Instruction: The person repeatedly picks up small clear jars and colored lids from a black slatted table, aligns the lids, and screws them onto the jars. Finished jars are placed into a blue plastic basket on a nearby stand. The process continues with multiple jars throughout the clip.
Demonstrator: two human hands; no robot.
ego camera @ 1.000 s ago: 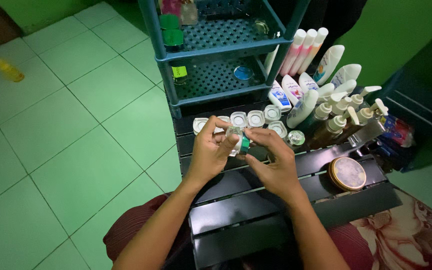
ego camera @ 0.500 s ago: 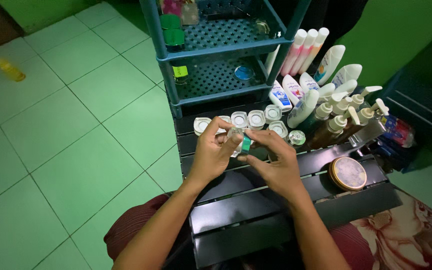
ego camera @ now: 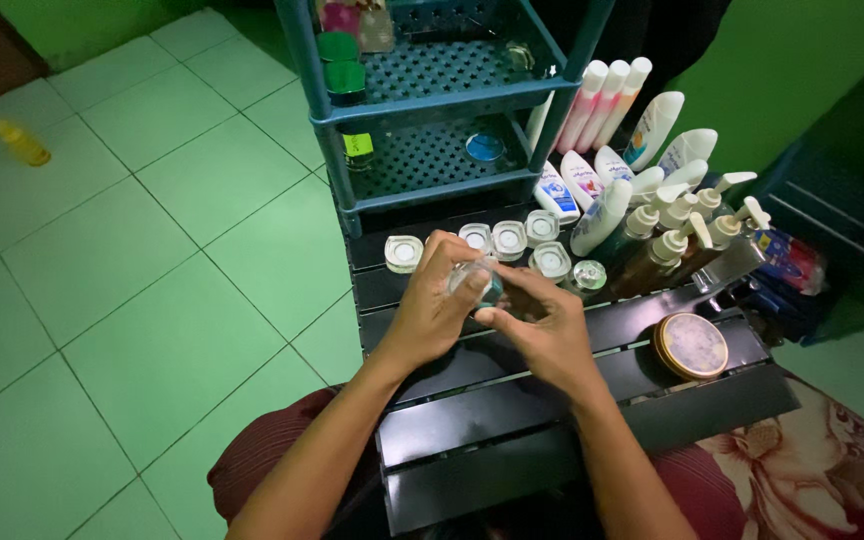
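Both hands meet over a black slatted shelf board (ego camera: 512, 400). My left hand (ego camera: 432, 305) wraps around a small clear glass jar (ego camera: 479, 280) with a bluish tint. My right hand (ego camera: 547, 330) touches the same jar from the right, fingertips pinching at its side. Just beyond them stands a row of small square clear-lidded jars (ego camera: 508, 238), one of them (ego camera: 403, 252) set apart at the left. The jar's lower part is hidden by my fingers.
A blue plastic rack (ego camera: 432, 100) stands behind the board, holding green-capped bottles. White pump bottles and tubes (ego camera: 652, 190) crowd the right. A round gold-rimmed tin (ego camera: 690, 345) lies on the board. A yellow bottle (ego camera: 22, 143) lies on the green tiled floor.
Both hands have stayed at the jar, with the fingers shifting around it. The green look of the held item has given way to a clear bluish jar.
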